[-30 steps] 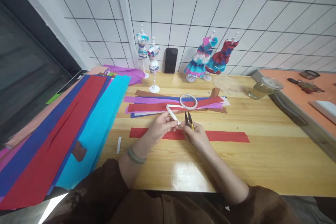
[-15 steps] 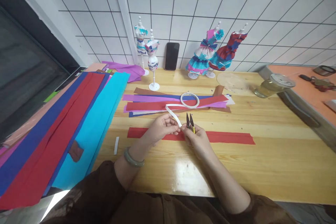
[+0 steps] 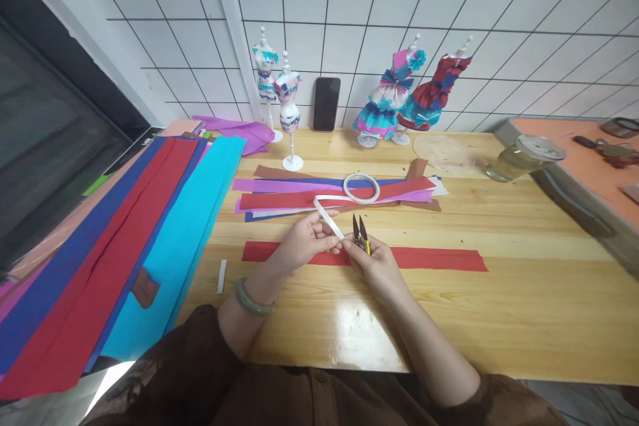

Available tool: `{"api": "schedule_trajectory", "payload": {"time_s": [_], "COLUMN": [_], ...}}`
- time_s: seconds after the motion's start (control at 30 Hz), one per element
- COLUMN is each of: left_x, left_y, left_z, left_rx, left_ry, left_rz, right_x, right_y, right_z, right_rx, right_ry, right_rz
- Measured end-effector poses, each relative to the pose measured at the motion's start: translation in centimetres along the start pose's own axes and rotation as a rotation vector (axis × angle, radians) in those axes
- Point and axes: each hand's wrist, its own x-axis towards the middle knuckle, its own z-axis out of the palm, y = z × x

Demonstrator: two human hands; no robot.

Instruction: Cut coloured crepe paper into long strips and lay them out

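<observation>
A narrow white strip of tape (image 3: pixel 328 217) runs from the tape roll (image 3: pixel 375 192) down to my fingertips. My left hand (image 3: pixel 305 242) is closed, thumb and finger pinching near the strip's loose end. The thumb and finger of my right hand (image 3: pixel 375 266) meet at that same end. My right hand also grips thread snips (image 3: pixel 363 234), dark blades pointing away from me and apart, a bit of yellow handle showing; the rest is hidden in the palm. Beneath both hands lies a long red paper strip (image 3: pixel 439 259), flat on the wooden table.
Coloured strips (image 3: pixel 279 200) lie under the roll. Large coloured sheets (image 3: pixel 164 239) cover the left side, near a short white piece (image 3: pixel 221 276). Small dress forms (image 3: pixel 289 113), a phone (image 3: pixel 326 104) and dressed forms (image 3: pixel 384 106) stand behind. A lidded glass jar (image 3: pixel 519 158) is at right.
The white tape strip is now straighter between the roll and my fingers. Both hands have hardly moved and keep their hold; the view has shifted slightly.
</observation>
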Motion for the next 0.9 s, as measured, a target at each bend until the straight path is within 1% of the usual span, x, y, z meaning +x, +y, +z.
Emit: {"api": "schedule_trajectory", "payload": {"time_s": [0.07,0.2,0.4,0.47,0.6,0.73,0.9], "left_x": [0.0,0.0,0.2,0.2,0.2,0.1,-0.1], "left_y": [0.3,0.8,1.1,1.1,1.1,1.1,1.0], "left_z": [-0.1,-0.3,-0.6,-0.6,-0.6,-0.4,-0.2], "left_rx": [0.008,0.002,-0.026,-0.037,-0.04,-0.03,-0.011], "left_ry": [0.018,0.078,0.16,0.174,0.175,0.16,0.098], "left_rz": [0.013,-0.009,0.006,0.013,0.012,-0.011,-0.044], "right_x": [0.0,-0.1,-0.5,-0.6,-0.6,-0.8,-1.0], "right_y": [-0.1,-0.1,-0.1,0.0,0.3,0.5,0.4], "right_z": [-0.1,-0.2,0.0,0.1,0.2,0.3,0.6], "right_rx": [0.044,0.103,0.005,0.009,0.087,0.103,0.082], "right_ry": [-0.017,-0.047,-0.085,-0.114,-0.183,-0.24,-0.243], "right_rz": [0.012,0.018,-0.002,0.003,0.073,0.095,0.097]}}
